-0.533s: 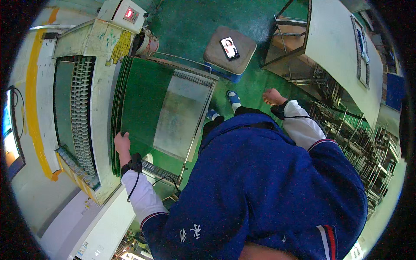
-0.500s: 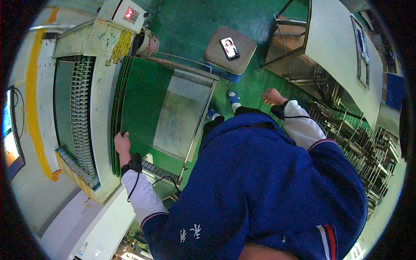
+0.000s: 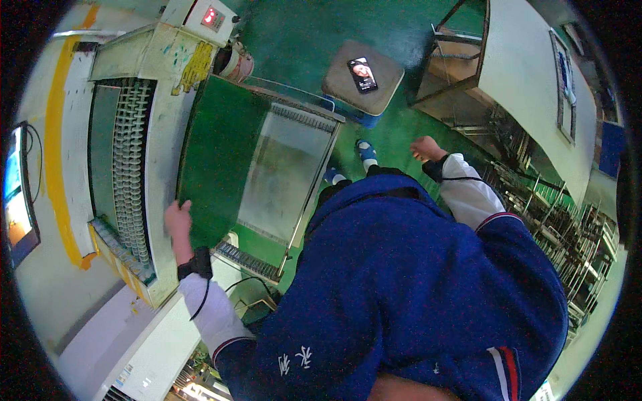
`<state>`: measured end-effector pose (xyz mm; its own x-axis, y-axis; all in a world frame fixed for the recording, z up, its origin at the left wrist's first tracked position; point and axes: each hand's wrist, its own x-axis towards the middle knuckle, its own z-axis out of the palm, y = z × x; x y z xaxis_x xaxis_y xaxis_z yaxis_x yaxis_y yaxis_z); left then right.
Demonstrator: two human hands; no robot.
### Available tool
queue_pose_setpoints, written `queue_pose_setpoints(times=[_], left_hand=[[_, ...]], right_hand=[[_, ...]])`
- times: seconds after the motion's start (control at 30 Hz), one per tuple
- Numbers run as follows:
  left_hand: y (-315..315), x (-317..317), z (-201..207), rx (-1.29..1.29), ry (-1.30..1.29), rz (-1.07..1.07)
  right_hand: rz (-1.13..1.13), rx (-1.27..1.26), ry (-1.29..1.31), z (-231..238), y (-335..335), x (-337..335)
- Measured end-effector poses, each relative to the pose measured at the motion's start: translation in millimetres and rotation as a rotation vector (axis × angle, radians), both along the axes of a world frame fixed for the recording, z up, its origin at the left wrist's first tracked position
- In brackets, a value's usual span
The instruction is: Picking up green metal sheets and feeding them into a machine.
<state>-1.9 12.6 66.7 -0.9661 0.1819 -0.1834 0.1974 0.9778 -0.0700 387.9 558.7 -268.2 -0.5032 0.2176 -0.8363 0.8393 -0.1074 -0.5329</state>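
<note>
A large flat green board (image 3: 224,147) stands in a metal rack (image 3: 321,115) to my left. My left hand (image 3: 178,224) is closed at the board's near left edge, its fingers partly hidden. Beside that hand is the machine's pale side wall (image 3: 168,160). My right hand (image 3: 426,148) hangs over the floor on the right, fingers curled in, with nothing seen in it. Black bands are round both wrists.
Rows of white rollers (image 3: 130,174) fill the machine's opening at left. A phone with a lit screen (image 3: 362,73) lies on a brown-topped stool (image 3: 384,93) ahead. Metal racks (image 3: 535,194) and a pale panel (image 3: 528,73) stand at right; a screen (image 3: 19,194) is far left.
My left hand has moved left towards the machine, at the board's edge. The several board edges fanned out beside it now show as one edge. My right hand has barely moved.
</note>
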Motion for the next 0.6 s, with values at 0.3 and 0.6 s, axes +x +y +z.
queue_pose_setpoints(times=[0.3, 0.6], left_hand=[[-49, 41, 239, 0.480, 0.101, 0.340], [-181, 112, 229, 1.559, 0.127, 0.565]], right_hand=[[0.328, -0.006, 0.166, -68, -9, -51], [1.217, 0.897, 0.742, -29, -15, -76]])
